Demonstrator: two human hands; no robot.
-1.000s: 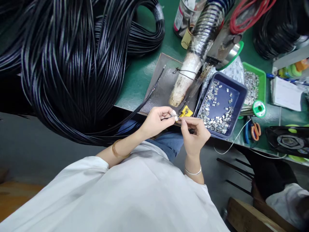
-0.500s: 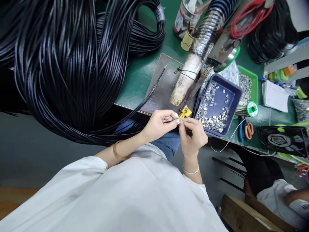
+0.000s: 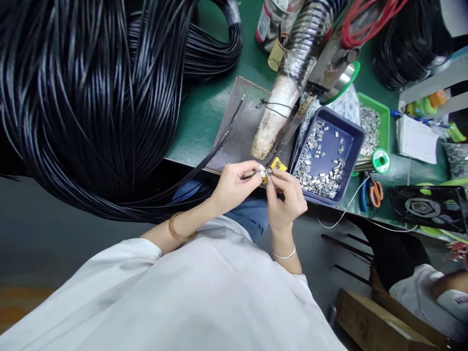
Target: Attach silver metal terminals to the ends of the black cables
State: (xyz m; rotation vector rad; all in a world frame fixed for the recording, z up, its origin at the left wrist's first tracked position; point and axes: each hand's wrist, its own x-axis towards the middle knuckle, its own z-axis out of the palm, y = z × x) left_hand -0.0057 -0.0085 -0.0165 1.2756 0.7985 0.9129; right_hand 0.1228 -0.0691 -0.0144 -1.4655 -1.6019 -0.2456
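The person's left hand (image 3: 234, 185) and right hand (image 3: 283, 200) are meeting just off the near left corner of the blue tray (image 3: 356, 146), fingertips almost touching. The left hand's thumb and forefinger are pinching closed on the end of a thin black cable (image 3: 204, 163), which is running up and left from the fingers, away from the tray, toward the big cable coil (image 3: 91, 97). A small metal clip (image 3: 269, 172) is sitting right at the cable tip, between the two sets of fingertips. The right hand's thumb and forefinger are closing on that clip from the tray side, the other fingers curling loosely beneath; how firmly they are gripping it is too small to tell. The clip is hanging in the air in front of the table edge, just left of the tray and touching neither tray nor table.

Loose metal clips (image 3: 321, 170) are lying in the tray, heaped along its near wall. A yellow tag (image 3: 280, 165) is showing just beyond the fingertips, between them and the tray. A green tray (image 3: 385, 117) is standing behind the blue one, and orange-handled scissors (image 3: 375, 194) are lying to its right.

Against half a second ago, both hands are sitting slightly nearer the tray's near left corner in the view, the pinch unchanged, and the right fingers are covering more of the yellow tag.
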